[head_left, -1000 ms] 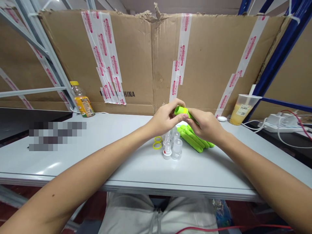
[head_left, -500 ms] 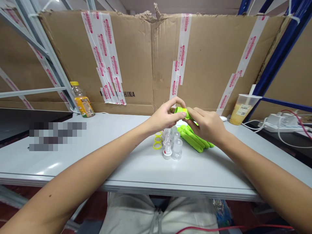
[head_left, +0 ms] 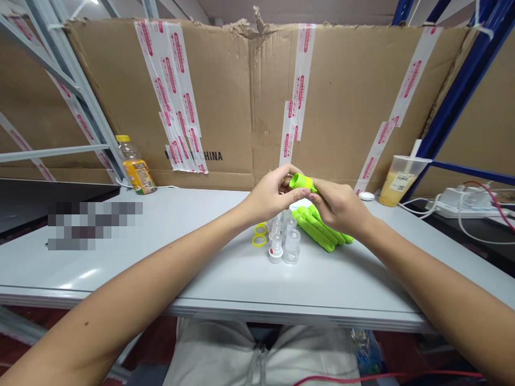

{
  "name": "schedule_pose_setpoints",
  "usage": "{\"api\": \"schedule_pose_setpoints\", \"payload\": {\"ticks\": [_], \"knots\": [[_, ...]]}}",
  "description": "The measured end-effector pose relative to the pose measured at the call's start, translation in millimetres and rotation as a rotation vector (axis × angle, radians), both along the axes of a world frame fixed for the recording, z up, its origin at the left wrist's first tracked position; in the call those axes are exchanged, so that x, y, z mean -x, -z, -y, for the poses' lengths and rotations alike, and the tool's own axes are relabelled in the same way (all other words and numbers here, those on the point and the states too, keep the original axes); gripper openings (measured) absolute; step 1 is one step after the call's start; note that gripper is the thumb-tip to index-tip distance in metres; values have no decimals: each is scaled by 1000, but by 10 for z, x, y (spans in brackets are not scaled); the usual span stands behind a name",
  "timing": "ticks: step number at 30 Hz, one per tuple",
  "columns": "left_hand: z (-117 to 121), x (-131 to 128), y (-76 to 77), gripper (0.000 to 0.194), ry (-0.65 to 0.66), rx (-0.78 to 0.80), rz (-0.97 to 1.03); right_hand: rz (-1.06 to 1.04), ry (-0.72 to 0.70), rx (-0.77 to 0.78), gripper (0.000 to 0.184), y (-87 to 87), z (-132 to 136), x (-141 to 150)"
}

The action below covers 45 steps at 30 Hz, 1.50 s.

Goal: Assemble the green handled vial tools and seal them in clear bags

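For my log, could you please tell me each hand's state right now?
Left hand: closed, holding the green tube.
Right hand: closed, holding the same green tube.

From my remote seat I see the left hand (head_left: 265, 195) with its thumb shifted lower on the green tube (head_left: 300, 182), baring more of the threaded mouth than half a second ago. The right hand (head_left: 341, 206) has curled its fingers back, uncovering the white oval object (head_left: 366, 196), while the farthest loose yellow ring (head_left: 263, 223) is now more hidden.
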State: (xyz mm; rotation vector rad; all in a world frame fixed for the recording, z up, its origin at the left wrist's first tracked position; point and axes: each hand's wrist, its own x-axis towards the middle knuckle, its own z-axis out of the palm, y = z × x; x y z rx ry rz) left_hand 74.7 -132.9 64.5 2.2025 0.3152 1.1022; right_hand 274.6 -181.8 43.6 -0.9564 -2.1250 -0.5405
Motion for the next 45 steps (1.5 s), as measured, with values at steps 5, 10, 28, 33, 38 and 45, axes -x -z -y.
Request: {"api": "schedule_pose_setpoints", "payload": {"ticks": [5,10,28,33,38,45], "knots": [[-13,-13,31,44,6,67,-12,-19,-35,54,30,-6,1,22],[10,15,-1,46,96,27,-13,-56,-35,71,29,-11,-11,2],[44,53,-65,25,-190,-233,-106,46,75,-91,28,47,-53,-65],[70,24,-58,18,-182,-151,-122,119,132,-210,28,59,-24,-2],[25,17,-40,19,-203,-167,-162,103,129,-208,26,76,-66,-26],[283,242,-273,10,-168,-618,-401,-49,161,-121,21,67,-143,-161]]}}
